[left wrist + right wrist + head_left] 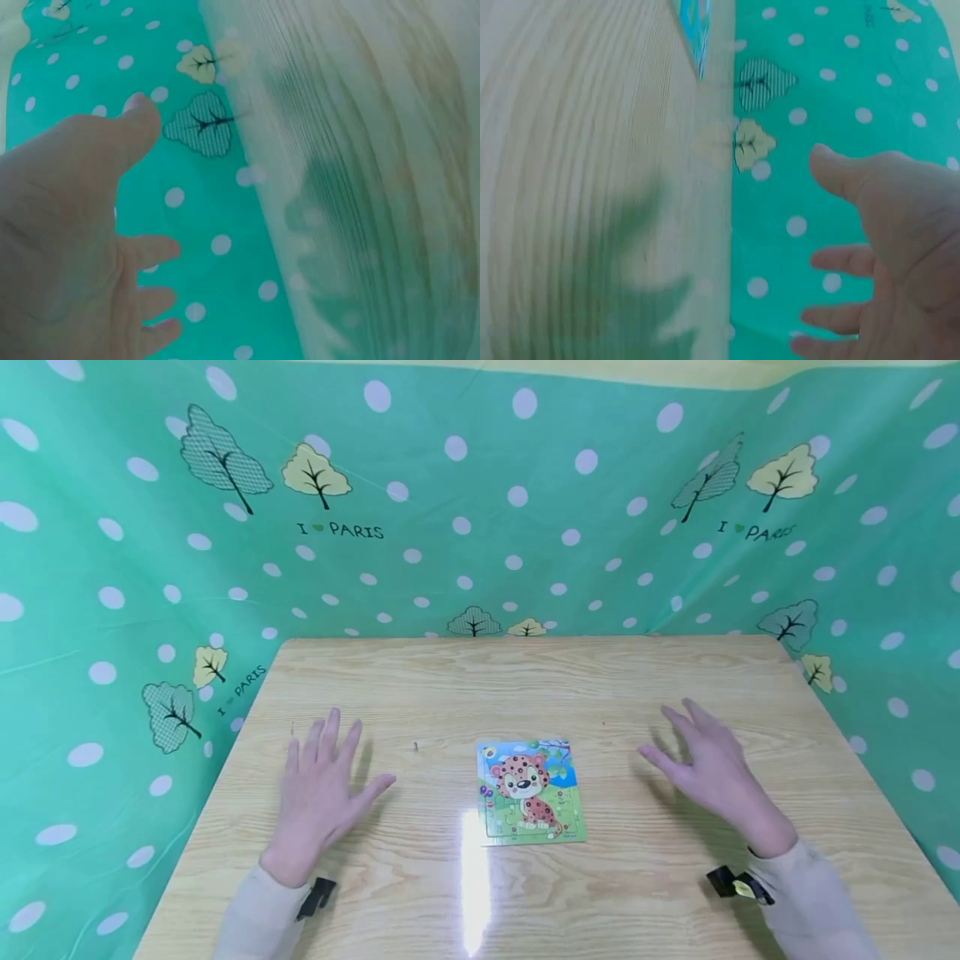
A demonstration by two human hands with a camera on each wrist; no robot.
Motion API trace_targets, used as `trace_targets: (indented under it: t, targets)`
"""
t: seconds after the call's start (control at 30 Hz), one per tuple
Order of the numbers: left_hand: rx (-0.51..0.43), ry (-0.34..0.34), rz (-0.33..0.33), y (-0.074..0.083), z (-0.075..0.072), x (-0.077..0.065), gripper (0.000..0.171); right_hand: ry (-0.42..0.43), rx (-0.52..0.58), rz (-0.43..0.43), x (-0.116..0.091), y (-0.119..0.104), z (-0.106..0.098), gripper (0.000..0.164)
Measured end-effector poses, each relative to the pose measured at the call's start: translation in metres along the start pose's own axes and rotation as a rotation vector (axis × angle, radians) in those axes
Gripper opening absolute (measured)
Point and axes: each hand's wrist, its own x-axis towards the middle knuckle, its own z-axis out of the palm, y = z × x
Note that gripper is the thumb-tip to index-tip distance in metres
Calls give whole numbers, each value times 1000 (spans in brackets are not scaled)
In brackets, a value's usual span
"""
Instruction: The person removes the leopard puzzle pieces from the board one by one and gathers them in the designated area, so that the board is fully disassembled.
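A square picture puzzle [531, 793] with a spotted cartoon leopard on blue and green lies flat near the middle of the table. To its left my left hand [318, 785] hovers over the wood, fingers spread and thumb pointing toward the puzzle. My right hand [708, 768] is held above the table on the other side, its fingers extended and apart. Neither hand touches anything. In the right wrist view only a corner of the puzzle [695, 34] shows, at the top; the left wrist view shows the left hand [75, 225] with nothing in it.
The light wooden table [420, 685] carries a bright glare streak in front of the puzzle. A tiny dark speck [416, 746] lies left of the puzzle. A green dotted cloth [487, 468] with printed trees hangs behind and along both sides.
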Motion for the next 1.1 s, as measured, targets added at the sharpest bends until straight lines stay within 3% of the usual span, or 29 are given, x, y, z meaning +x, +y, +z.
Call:
trace_targets:
  t: [0.13,0.23,0.47,0.77,1.1]
  targets:
    - [-131,-109,46,7,7,3,98,-58,127,-28,2,-12,8,73]
    - [-234,-151,94,15,15,5,96,-47,191,-58,6,-20,17,62]
    - [-357,-258,169,44,29,9,89,-45,298,-73,17,-45,42,45]
    - [-331,-333,277,79,37,20,99,-209,408,-117,35,-94,71,35]
    - [-252,-394,328,100,46,29,116,-278,287,-232,51,-117,101,33]
